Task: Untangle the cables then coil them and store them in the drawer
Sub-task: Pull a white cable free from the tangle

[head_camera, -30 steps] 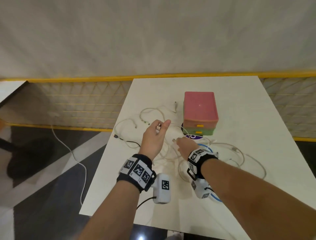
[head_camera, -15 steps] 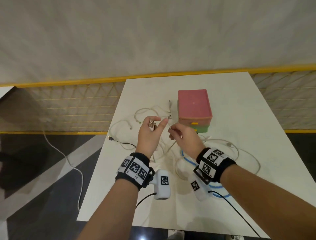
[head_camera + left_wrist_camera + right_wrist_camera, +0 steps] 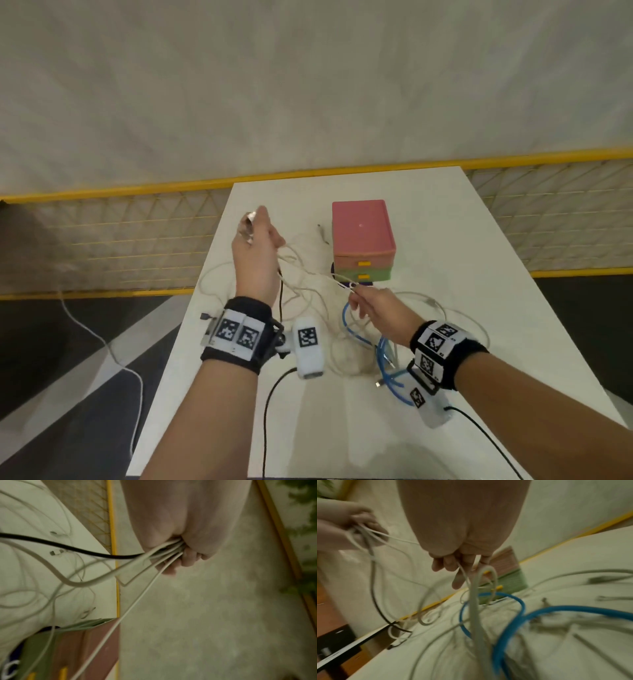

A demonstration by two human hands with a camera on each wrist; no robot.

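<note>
A tangle of white cables (image 3: pixel 308 291) lies on the white table (image 3: pixel 445 240), with a blue cable (image 3: pixel 356 334) and a black cable (image 3: pixel 280 294) mixed in. My left hand (image 3: pixel 255 241) is raised over the table's left side and grips a bundle of white and black cable ends (image 3: pixel 164 550). My right hand (image 3: pixel 371 305) pinches a loop of white cable (image 3: pixel 485 573) just in front of the drawer box (image 3: pixel 361 236). A white strand runs taut between the two hands. The box has a pink top, a pink drawer and a green drawer, both closed.
A loose cable plug (image 3: pixel 322 233) lies left of the box. More white cable (image 3: pixel 442 308) curves off to the right of my right hand. A yellow-railed mesh fence (image 3: pixel 120 240) runs behind the table. Another white cord (image 3: pixel 102 342) trails on the dark floor at left.
My left hand has risen and moved left with its cable ends. My right hand has drawn back toward me with a white loop, so the strand between them is stretched.
</note>
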